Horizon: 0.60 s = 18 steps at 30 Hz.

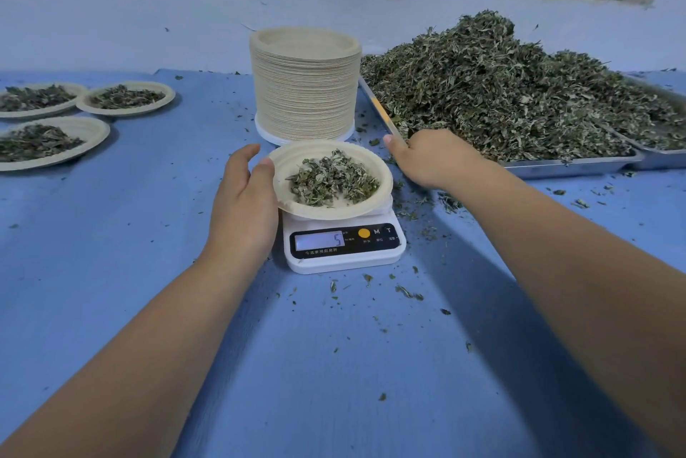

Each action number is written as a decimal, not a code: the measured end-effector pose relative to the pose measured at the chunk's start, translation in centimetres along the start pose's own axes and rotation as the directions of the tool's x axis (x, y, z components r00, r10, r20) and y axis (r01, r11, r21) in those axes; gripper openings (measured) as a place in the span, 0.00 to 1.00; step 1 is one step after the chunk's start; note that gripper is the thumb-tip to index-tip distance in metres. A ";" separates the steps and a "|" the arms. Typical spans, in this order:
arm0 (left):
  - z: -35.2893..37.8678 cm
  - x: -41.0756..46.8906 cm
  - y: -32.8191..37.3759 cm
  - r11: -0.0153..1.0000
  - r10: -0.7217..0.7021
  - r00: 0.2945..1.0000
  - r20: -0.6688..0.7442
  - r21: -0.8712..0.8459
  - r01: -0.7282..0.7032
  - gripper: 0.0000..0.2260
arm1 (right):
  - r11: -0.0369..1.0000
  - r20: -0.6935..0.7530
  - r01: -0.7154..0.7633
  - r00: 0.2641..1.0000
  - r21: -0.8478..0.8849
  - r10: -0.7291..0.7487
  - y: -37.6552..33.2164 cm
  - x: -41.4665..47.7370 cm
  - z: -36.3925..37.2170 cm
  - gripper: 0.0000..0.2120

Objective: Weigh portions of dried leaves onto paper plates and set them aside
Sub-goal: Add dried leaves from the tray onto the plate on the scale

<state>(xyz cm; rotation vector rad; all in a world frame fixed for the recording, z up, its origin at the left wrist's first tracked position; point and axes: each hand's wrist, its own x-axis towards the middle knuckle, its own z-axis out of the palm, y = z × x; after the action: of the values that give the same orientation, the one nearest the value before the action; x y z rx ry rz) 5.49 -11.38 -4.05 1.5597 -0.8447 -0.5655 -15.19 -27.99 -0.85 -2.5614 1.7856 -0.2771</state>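
Blue table (pixel 334 364), left hand (pixel 243 205) gripping paper plate (pixel 297 157) on scale (pixel 345 257), right hand (pixel 434 158) at leaf pile (pixel 501 93), grip hidden

The blue table (pixel 334 364) bore a scale (pixel 345 253) at centre; a plate stack (pixel 304 86) behind; three filled plates (pixel 126 99) left; trays (pixel 571 165) right.

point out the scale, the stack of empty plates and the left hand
scale (pixel 347 244), head view, front panel below the plate
stack of empty plates (pixel 304 93), head view, side of the stack
left hand (pixel 243 205), head view, back of the hand
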 end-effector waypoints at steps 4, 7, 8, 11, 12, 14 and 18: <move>0.1 0.0 0.0 1.000 0.002 1.000 -0.009 -0.007 -0.002 0.18 | 0.997 -0.227 -0.003 0.974 0.075 0.019 0.6 -0.7 0.5 0.29; 0.2 0.1 0.0 1.000 0.007 1.000 -0.007 -0.005 -0.007 0.18 | 0.981 -0.339 0.039 0.940 0.189 0.028 0.9 -0.5 0.5 0.27; 0.2 0.1 -0.1 1.000 0.006 1.000 -0.005 -0.003 -0.006 0.18 | 0.976 -0.355 0.045 0.934 0.215 0.035 0.9 -0.4 0.4 0.26; 0.1 0.1 0.0 1.000 -0.002 1.000 0.003 -0.006 0.002 0.18 | 0.967 -0.379 0.058 0.924 0.249 0.042 0.8 0.0 -0.1 0.27; 0.1 0.1 0.0 1.000 -0.003 1.000 0.003 -0.007 0.003 0.18 | 0.964 -0.393 0.064 0.919 0.256 0.043 0.7 0.1 -0.4 0.27; 0.1 0.0 -0.1 1.000 -0.003 1.000 0.002 -0.005 0.003 0.18 | 0.950 -0.410 0.077 0.910 0.302 0.056 0.1 0.4 -1.0 0.28; 0.1 0.0 -0.1 1.000 0.005 1.000 0.004 0.003 -0.005 0.18 | 0.891 -0.391 0.182 0.921 0.417 -0.006 -2.7 0.8 -2.8 0.28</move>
<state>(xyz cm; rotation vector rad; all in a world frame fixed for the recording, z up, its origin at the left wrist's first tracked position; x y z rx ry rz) 5.37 -11.43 -4.13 1.5590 -0.8529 -0.5641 -12.83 -27.58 2.31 -2.3655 1.4485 -1.1169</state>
